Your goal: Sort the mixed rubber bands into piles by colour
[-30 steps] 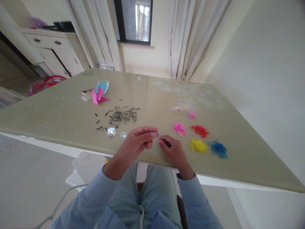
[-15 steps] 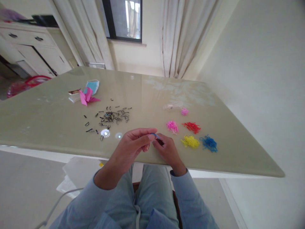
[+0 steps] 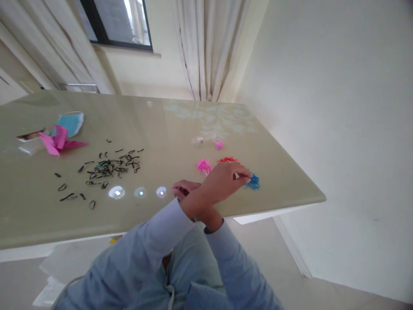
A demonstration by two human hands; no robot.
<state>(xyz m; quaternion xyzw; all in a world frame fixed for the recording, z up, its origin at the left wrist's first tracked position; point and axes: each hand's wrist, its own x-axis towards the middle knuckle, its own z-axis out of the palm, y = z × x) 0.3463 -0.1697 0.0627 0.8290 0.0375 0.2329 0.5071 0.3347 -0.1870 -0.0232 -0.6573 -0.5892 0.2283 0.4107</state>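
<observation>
My left hand (image 3: pixel 222 181) reaches across above my right wrist. Its thumb and forefinger pinch at the edge of a small pile of blue rubber bands (image 3: pixel 254 182), with a blue band at the tips. Below the left forearm, my right hand (image 3: pixel 185 188) is curled closed over the table; what its fingers hold, if anything, is hidden. Red rubber bands (image 3: pixel 229 159) show just beyond the left hand, and pink ones (image 3: pixel 204 166) lie to its left. The yellow pile is covered by the left hand.
Scattered black rubber bands (image 3: pixel 109 168) lie on the left of the glossy table (image 3: pixel 155 129). Behind them are a pink folded paper (image 3: pixel 58 141) and a blue face mask (image 3: pixel 71 124). A clear packet (image 3: pixel 203 138) and a pink round item (image 3: pixel 219 144) sit farther back.
Both hands were together over the front edge with a blue band between them. The left hand has crossed rightward to the blue pile; the right has moved left beneath it. The view turned right.
</observation>
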